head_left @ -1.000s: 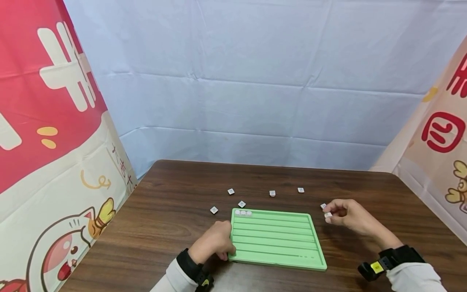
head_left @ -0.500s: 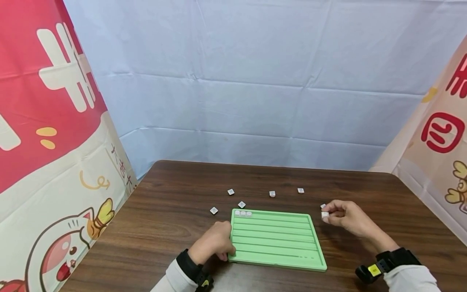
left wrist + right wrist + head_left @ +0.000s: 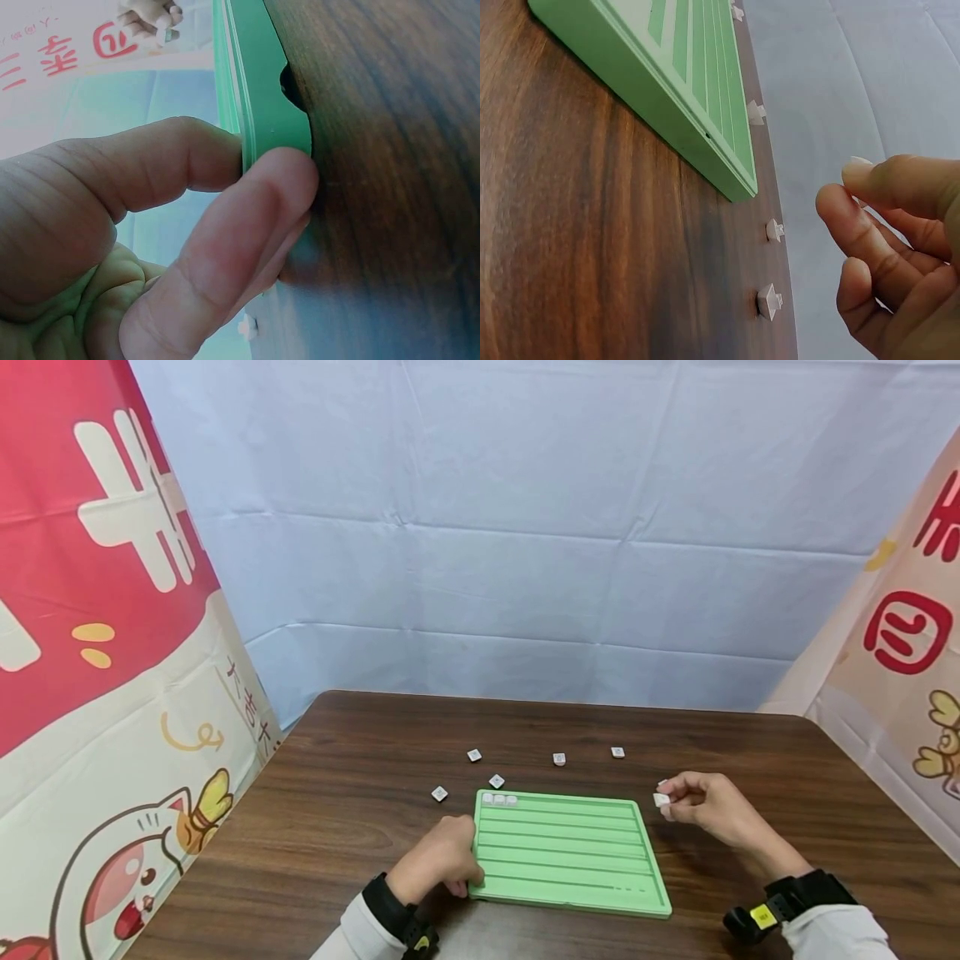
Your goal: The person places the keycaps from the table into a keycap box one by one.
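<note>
My left hand [image 3: 445, 853] grips the near left corner of a green grooved tray [image 3: 562, 852]; in the left wrist view its fingers [image 3: 225, 240] press against the tray's side. Three small white keycaps [image 3: 499, 799] sit side by side in the far left end of the tray's top groove. Right of the tray, my right hand [image 3: 708, 806] pinches another white keycap [image 3: 661, 799] between thumb and fingertips, raised over the table. In the right wrist view the fingers mostly hide this keycap [image 3: 860, 160]. One more loose keycap [image 3: 662, 783] shows partly behind the right fingertips.
Several loose white keycaps lie on the dark wooden table [image 3: 360, 777] beyond the tray, among them one at the left [image 3: 439, 793] and one farther right [image 3: 617, 752]. A pale blue cloth [image 3: 525, 568] hangs behind the table, with printed cloths at both sides.
My right hand has drifted slightly left toward the tray with the pinched keycap, now covering more of the loose keycap behind it. The left hand and tray have stayed put.
</note>
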{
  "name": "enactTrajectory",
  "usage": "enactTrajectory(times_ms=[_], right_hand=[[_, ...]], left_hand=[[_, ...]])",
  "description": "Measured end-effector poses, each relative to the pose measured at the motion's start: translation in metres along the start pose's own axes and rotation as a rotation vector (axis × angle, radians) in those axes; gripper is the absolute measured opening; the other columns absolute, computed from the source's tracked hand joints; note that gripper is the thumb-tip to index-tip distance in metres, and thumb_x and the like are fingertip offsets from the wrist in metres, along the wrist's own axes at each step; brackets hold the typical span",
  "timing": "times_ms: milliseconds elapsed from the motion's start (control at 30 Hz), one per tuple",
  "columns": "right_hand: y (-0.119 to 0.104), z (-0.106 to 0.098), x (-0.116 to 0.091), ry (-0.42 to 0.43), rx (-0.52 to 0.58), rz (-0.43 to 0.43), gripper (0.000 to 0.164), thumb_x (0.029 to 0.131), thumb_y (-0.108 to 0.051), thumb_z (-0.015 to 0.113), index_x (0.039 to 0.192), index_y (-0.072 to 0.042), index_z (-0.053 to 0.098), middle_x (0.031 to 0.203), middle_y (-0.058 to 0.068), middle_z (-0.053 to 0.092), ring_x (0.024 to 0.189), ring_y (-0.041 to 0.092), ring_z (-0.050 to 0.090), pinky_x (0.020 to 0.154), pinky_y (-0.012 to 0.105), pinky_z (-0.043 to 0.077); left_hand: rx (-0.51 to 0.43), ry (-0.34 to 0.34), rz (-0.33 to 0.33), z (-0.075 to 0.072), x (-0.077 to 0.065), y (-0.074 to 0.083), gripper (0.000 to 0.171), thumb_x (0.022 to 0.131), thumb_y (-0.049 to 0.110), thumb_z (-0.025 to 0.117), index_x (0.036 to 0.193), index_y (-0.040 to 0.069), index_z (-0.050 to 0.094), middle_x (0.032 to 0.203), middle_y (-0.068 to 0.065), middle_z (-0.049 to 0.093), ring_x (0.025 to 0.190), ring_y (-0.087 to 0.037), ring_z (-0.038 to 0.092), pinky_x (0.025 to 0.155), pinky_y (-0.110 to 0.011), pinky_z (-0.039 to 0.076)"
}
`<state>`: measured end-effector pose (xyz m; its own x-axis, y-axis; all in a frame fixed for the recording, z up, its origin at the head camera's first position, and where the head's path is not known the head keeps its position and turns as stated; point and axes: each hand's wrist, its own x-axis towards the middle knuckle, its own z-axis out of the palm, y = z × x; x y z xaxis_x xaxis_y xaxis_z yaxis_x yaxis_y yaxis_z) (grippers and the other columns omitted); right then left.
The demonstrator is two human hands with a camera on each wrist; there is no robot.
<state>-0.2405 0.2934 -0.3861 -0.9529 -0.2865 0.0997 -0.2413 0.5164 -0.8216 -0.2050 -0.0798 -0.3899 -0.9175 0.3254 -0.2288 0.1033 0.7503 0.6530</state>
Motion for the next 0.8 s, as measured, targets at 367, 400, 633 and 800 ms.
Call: enactTrajectory(times_ms=[367,400,633,800], right_hand=[[0.001,0.0,0.001,0.013,-0.072,-0.032,0.024,0.082,-0.006,0.07,0.102,0.005,0.062,0.085,0.009,0.059,0.068,0.016,0.058,0.058,0.03,0.051],[0.001,0.0,0.001,0.016,-0.084,-0.044,0.023,0.082,-0.006,0.07,0.101,0.005,0.063,0.084,0.008,0.059,0.068,0.015,0.057,0.057,0.029,0.05],[0.0,0.003,0.003,0.007,-0.121,-0.055,0.019,0.084,-0.009,0.069,0.098,0.002,0.064,0.082,0.006,0.06,0.066,0.013,0.055,0.054,0.026,0.047],[-0.004,0.012,0.009,-0.02,-0.12,-0.042,0.016,0.085,-0.01,0.068,0.096,0.0,0.065,0.082,0.005,0.06,0.066,0.015,0.055,0.055,0.029,0.048]], left_hand=[[-0.01,0.0,0.0,0.0,-0.001,0.002,0.023,0.062,-0.01,0.071,0.067,0.002,0.051,0.04,-0.006,0.052,0.033,-0.017,0.054,0.035,-0.03,0.049],[-0.011,0.001,0.002,0.0,-0.001,0.002,0.023,0.062,-0.01,0.071,0.067,0.002,0.051,0.04,-0.006,0.052,0.033,-0.017,0.054,0.035,-0.03,0.049],[-0.015,-0.011,-0.005,0.0,-0.001,0.003,0.023,0.063,-0.01,0.071,0.068,0.002,0.051,0.041,-0.007,0.053,0.033,-0.017,0.054,0.035,-0.03,0.049],[-0.005,-0.007,-0.003,0.0,-0.003,0.003,0.023,0.063,-0.01,0.07,0.067,0.002,0.052,0.042,-0.008,0.053,0.033,-0.017,0.054,0.035,-0.031,0.049]])
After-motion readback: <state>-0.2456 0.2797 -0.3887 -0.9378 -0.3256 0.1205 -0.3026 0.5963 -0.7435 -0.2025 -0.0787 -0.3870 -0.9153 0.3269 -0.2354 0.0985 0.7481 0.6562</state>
